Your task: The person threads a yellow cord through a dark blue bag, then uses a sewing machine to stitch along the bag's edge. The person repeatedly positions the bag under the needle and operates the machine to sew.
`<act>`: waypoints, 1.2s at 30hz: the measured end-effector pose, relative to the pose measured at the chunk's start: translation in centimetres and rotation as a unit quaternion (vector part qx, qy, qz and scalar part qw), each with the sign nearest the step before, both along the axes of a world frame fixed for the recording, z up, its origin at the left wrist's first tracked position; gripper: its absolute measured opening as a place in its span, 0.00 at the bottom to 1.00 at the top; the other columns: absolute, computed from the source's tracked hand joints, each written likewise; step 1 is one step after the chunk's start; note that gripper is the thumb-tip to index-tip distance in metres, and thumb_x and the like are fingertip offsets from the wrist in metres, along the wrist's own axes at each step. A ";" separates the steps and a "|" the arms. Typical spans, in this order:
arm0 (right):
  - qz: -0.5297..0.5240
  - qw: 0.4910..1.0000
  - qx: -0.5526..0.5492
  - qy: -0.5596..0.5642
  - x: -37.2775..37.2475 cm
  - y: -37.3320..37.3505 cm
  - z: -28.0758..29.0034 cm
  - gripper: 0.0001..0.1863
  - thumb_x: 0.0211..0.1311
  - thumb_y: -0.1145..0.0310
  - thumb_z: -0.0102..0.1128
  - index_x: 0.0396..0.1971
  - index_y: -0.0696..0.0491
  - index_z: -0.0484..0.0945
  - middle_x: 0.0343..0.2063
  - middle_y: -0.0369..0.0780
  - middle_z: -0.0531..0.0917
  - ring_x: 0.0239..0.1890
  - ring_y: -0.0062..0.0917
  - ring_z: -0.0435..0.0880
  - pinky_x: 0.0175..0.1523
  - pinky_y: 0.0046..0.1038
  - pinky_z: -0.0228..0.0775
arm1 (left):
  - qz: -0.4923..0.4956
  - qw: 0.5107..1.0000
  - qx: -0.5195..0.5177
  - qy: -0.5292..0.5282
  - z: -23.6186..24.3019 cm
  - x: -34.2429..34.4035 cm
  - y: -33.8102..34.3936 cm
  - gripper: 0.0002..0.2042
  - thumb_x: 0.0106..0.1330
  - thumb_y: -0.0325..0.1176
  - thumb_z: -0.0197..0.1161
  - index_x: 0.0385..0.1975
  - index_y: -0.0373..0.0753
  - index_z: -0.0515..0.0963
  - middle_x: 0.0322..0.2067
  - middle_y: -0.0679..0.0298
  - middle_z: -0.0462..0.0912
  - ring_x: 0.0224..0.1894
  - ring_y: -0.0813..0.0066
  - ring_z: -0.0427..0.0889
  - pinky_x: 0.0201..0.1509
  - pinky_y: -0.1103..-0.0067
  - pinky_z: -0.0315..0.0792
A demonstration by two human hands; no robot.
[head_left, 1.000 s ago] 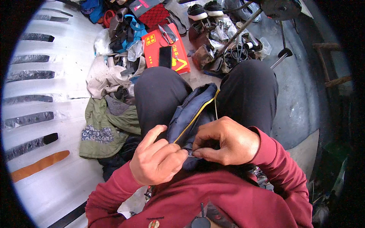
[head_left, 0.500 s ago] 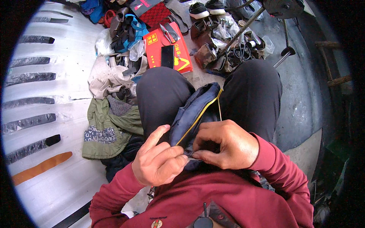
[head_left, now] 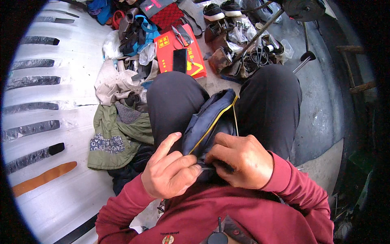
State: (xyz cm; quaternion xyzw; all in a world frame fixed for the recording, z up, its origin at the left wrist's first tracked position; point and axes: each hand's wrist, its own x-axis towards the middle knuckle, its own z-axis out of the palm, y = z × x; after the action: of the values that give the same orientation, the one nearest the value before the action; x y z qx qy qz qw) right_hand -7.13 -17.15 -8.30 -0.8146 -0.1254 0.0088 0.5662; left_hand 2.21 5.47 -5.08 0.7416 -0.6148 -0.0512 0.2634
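A dark blue padded cloth piece [head_left: 199,124], with a yellow-toothed zipper [head_left: 213,127] along its edge, lies across my lap between my knees. The near end of the zipper is pinched in my left hand [head_left: 172,173], whose index finger points away from the cloth. Close beside it, my right hand [head_left: 243,160] has its fingers curled in over dark fabric; what its fingertips hold is hidden. A thin shiny strip [head_left: 208,168] shows between the two hands, too small to name. From the zipper's far end, a narrow pale strip [head_left: 235,118] hangs toward my right hand.
A green jacket [head_left: 105,142] and other clothes lie to my left. Ahead are a red box [head_left: 195,53], a black phone [head_left: 179,61] and scissors [head_left: 178,37]. Bags of tools [head_left: 254,49] and dark shoes [head_left: 221,10] stand beyond my right knee, near a metal rod [head_left: 302,63].
My right hand has shifted slightly toward me and its fingers have curled further in. The left hand and the cloth are nearly unmoved.
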 end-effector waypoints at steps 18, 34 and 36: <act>-0.076 0.987 -0.053 -0.133 -0.8 1.9 -1.3 0.19 0.41 0.72 0.78 0.37 0.55 0.81 0.31 0.41 0.79 0.29 0.35 0.82 0.32 0.33 0.77 | 0.043 0.998 0.018 0.043 0.3 0.3 -0.3 0.09 0.54 0.23 0.71 0.33 0.37 0.79 0.32 0.61 0.82 0.26 0.67 0.79 0.60 0.50 0.75; -0.016 0.960 0.175 0.219 1.5 -0.9 -0.9 0.07 0.61 0.76 0.69 0.37 0.62 0.85 0.32 0.39 0.87 0.36 0.17 0.83 0.44 0.25 0.75 | -0.020 0.969 0.235 0.077 3.5 5.8 -3.7 0.10 0.65 0.30 0.63 0.45 0.42 0.82 0.33 0.58 0.86 0.31 0.54 0.80 0.38 0.63 0.72; 0.000 0.947 0.214 0.241 1.7 -1.4 -1.2 0.07 0.59 0.74 0.68 0.35 0.61 0.85 0.29 0.42 0.87 0.32 0.21 0.84 0.43 0.28 0.76 | -0.028 0.955 0.259 0.140 3.7 6.0 -4.0 0.10 0.65 0.30 0.63 0.44 0.41 0.83 0.32 0.57 0.87 0.30 0.54 0.82 0.37 0.64 0.73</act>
State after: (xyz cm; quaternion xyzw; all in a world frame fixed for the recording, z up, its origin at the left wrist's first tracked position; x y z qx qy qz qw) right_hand -5.39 -18.57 -9.45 -0.6478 0.0155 0.1779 0.7406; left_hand 8.26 1.52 -1.34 0.7525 -0.5578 -0.3191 0.1439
